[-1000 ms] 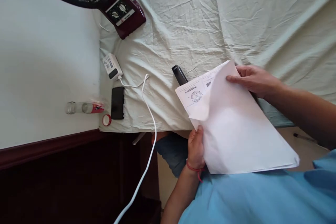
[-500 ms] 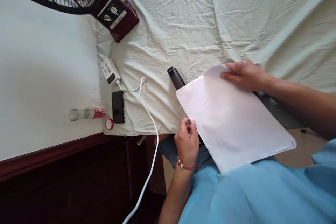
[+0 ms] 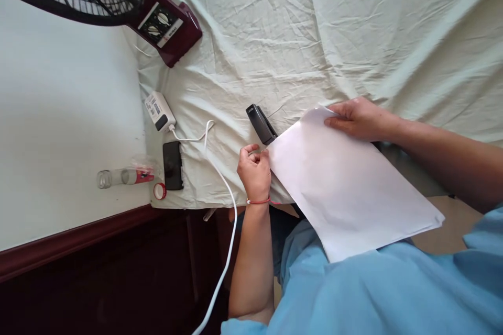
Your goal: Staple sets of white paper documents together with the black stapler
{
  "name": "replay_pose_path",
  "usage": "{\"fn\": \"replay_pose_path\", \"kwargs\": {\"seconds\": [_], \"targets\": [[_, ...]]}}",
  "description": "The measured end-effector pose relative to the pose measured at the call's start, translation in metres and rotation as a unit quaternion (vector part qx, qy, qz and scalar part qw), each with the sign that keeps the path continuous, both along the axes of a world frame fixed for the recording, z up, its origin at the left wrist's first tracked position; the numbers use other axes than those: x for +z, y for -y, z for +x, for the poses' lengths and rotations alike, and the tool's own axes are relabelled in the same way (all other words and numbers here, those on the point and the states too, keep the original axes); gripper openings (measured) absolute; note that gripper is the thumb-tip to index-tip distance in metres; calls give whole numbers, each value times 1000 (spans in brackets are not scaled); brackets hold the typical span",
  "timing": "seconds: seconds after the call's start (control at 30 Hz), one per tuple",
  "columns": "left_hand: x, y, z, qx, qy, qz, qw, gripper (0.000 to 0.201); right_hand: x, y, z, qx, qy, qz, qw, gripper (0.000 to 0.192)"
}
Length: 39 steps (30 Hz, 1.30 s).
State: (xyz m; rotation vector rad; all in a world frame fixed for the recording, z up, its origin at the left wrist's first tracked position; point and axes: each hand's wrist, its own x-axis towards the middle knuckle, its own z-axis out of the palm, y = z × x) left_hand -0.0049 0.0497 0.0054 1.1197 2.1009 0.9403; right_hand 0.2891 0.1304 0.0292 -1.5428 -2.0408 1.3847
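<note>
Several white sheets of paper (image 3: pixel 349 183) lie loosely stacked, slanting across my lap and the bed's edge. My right hand (image 3: pixel 361 118) is closed on their far edge, thumb on top. At the left corner of the sheets, my left hand (image 3: pixel 254 171) pinches with curled fingers, thumb against the paper. Just beyond that corner a black stapler (image 3: pixel 260 121) rests on the cloth, its near end close to the paper and to my left fingers.
A pale green cloth (image 3: pixel 251 42) covers the surface. To the left are a dark red fan (image 3: pixel 168 31), a white power adapter (image 3: pixel 160 111) with a white cable (image 3: pixel 226 261), a black phone (image 3: pixel 173 165), a red cap (image 3: pixel 159 191) and a glass bottle (image 3: pixel 126 176) on its side.
My left hand has moved up and left along the paper's edge to its corner, near the stapler. My right hand still holds the far edge. The view has shifted slightly.
</note>
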Motion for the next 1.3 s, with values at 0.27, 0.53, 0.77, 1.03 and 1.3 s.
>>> {"fn": "replay_pose_path", "kwargs": {"seconds": [0.27, 0.53, 0.77, 1.03, 1.3], "targets": [[-17, -4, 2, -39, -58, 123, 990, 38, 10, -1, 8, -109, -47, -90, 989, 29], [-34, 2, -5, -147, -129, 212, 957, 52, 15, 2, 10, -152, -52, -120, 980, 23], [-23, 0, 0, -148, -206, 166, 953, 59, 14, 2, 11, -158, -45, -114, 980, 22], [-17, 3, 3, -181, -122, 151, 964, 61, 0, 5, 7, -103, 61, 17, 993, 26], [-10, 47, -3, -165, -95, 134, 972, 64, -1, 8, 13, -120, -18, 5, 993, 24]]}}
